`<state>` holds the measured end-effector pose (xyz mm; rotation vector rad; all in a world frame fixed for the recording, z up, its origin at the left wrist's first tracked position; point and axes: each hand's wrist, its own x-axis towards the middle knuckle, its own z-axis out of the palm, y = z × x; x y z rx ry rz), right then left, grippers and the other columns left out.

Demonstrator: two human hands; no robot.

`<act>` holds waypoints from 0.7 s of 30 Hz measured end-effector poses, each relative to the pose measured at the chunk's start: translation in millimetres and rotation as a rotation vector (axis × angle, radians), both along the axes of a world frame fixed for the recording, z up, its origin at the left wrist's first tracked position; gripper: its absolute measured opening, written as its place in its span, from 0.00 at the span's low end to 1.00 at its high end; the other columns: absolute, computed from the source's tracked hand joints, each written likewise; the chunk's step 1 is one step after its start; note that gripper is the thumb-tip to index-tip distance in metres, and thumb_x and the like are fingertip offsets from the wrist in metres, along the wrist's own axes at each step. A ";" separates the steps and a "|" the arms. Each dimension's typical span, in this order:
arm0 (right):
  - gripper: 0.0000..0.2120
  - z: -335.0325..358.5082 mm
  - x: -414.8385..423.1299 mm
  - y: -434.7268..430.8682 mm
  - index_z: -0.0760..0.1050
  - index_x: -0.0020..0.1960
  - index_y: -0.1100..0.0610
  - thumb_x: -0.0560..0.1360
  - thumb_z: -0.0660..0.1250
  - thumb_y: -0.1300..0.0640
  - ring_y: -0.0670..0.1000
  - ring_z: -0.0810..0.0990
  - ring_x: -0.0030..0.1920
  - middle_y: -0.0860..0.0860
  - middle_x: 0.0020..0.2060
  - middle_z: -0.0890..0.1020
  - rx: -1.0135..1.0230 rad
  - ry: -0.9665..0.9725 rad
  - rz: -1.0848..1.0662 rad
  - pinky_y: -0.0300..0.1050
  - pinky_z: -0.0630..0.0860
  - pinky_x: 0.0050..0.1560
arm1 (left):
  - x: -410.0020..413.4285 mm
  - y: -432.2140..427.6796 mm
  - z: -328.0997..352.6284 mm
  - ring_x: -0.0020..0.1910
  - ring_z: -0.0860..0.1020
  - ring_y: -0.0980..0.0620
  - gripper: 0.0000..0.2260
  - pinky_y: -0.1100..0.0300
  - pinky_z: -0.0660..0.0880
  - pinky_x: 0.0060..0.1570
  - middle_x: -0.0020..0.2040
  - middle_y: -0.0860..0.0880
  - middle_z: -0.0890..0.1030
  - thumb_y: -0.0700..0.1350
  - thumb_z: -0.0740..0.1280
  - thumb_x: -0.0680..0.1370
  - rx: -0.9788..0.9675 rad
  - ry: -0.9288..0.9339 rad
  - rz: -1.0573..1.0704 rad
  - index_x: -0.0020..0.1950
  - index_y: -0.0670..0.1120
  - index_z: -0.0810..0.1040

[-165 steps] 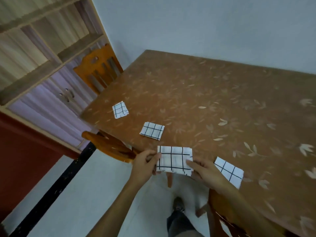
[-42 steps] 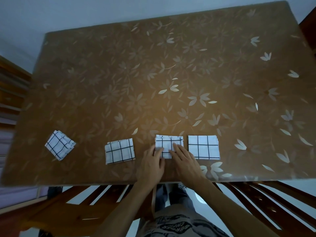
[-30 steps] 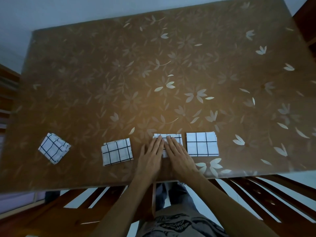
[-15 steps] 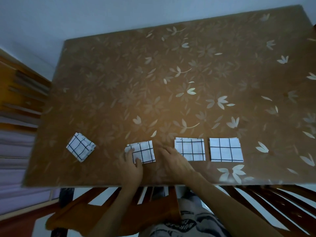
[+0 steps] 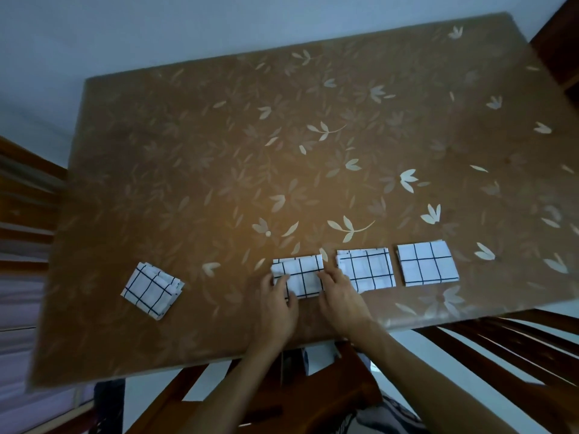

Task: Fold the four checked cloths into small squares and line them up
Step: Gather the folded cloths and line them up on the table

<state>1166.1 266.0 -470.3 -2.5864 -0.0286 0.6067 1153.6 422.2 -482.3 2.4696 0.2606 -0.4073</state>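
Far-left cloth (image 5: 152, 289): folded small, but turned corner-on and lying well apart from the others. It reads as the one not yet brought into the row.
Left hand (image 5: 277, 308): grip apart, fingers laid flat on the left part of the second cloth. They press rather than pinch, likely to steady and slide it.
Second cloth (image 5: 302, 270): folded and flat on the surface near the front edge, framed by both hands. Its top edge runs about level with its right-hand neighbours, which suggests it is being squared to them.
Right hand (image 5: 341, 297): grip apart, fingers stretched along the second cloth's right edge, in the narrow gap beside the third cloth. This is probably to set the spacing.
Third cloth (image 5: 366, 269): folded, square-on, just beside the second, its layers slightly stepped at the top-left corner.
Far-right cloth (image 5: 427, 263): folded, square-on, near the third with a slim gap.
Surface (image 5: 282, 151): brown leaf-patterned top. The row sits along the near edge, within easy reach.
Remaining: by my reading, the far-left cloth needs turning and moving in.
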 end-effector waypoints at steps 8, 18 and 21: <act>0.31 -7.4 2.4 29.4 0.76 0.66 0.60 0.64 0.77 0.54 0.58 0.76 0.66 0.58 0.68 0.75 -0.169 -0.145 0.221 0.50 0.78 0.58 | 4.7 22.5 -19.5 0.76 0.64 0.41 0.28 0.47 0.70 0.69 0.78 0.40 0.63 0.43 0.66 0.77 0.299 -0.211 -0.490 0.77 0.43 0.66; 0.29 -27.2 -11.9 19.8 0.42 0.78 0.62 0.82 0.50 0.55 0.53 0.41 0.77 0.55 0.77 0.41 -0.215 -0.083 0.224 0.47 0.44 0.74 | 0.2 68.9 -29.4 0.80 0.55 0.47 0.28 0.40 0.63 0.73 0.81 0.46 0.54 0.53 0.49 0.82 0.481 -0.038 -0.659 0.81 0.44 0.54; 0.28 -19.8 -6.5 25.6 0.65 0.73 0.65 0.76 0.50 0.56 0.60 0.66 0.73 0.62 0.73 0.66 -0.244 -0.116 0.188 0.54 0.62 0.71 | -0.3 77.0 -20.0 0.78 0.62 0.47 0.28 0.43 0.67 0.71 0.79 0.45 0.61 0.55 0.46 0.81 0.448 -0.043 -0.612 0.78 0.43 0.62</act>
